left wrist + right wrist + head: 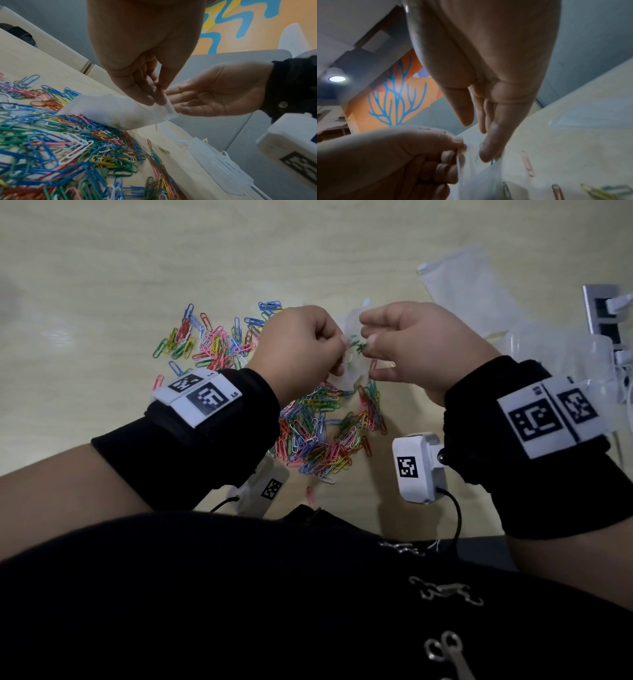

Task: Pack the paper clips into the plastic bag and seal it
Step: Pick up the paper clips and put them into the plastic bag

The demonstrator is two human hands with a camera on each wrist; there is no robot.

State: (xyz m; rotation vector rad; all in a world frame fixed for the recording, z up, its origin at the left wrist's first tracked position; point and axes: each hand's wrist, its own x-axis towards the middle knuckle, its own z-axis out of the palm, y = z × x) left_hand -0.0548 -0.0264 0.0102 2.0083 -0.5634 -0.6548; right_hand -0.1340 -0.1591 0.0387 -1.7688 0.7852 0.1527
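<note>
A small clear plastic bag (344, 378) hangs between my two hands over the table. My left hand (342, 344) pinches its top edge, as the left wrist view shows (159, 100). My right hand (368, 338) is at the bag's mouth with straight fingers (181, 93), thumb held apart. In the right wrist view its index fingertip (488, 154) touches the bag (479, 175) beside a green paper clip (359, 348). A few clips show faintly inside the bag (111, 108). Coloured paper clips lie heaped below the hands (318, 433) and further left (212, 340).
More clear plastic bags (472, 289) lie at the back right, with crumpled clear plastic (565, 354) and a metal socket block (603, 316) at the right edge. One pink clip (310, 494) lies near the table's front edge, close to my body.
</note>
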